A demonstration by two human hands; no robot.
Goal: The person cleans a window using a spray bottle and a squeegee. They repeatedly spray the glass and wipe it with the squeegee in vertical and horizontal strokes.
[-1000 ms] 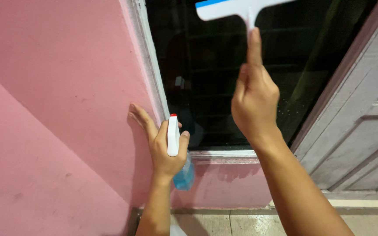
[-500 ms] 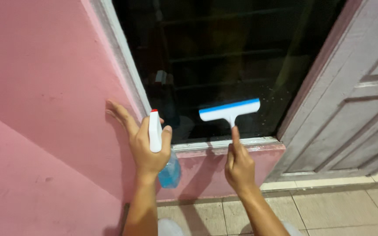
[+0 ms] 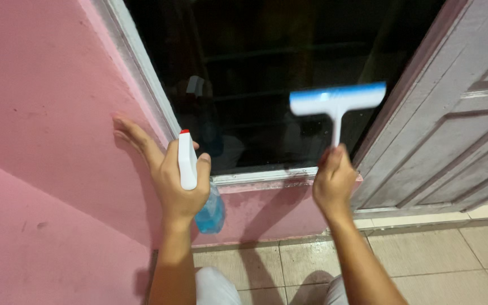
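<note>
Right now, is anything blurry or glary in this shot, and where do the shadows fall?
In the head view, the squeegee in the right hand is smeared by motion blur; the left hand and spray bottle look sharp. The window glass is dark with faint reflections, no harsh glare. Arm shadows fall on the pink wall below the sill.

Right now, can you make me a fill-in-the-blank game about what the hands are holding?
1. The right hand holds a white squeegee with a ____ rubber edge.
2. The left hand grips a spray bottle with a ____ tip on its nozzle.
3. The liquid in the spray bottle is ____.
4. The left hand's fingertips press on the ____ wall.

Missing words: blue; red; blue; pink
</note>
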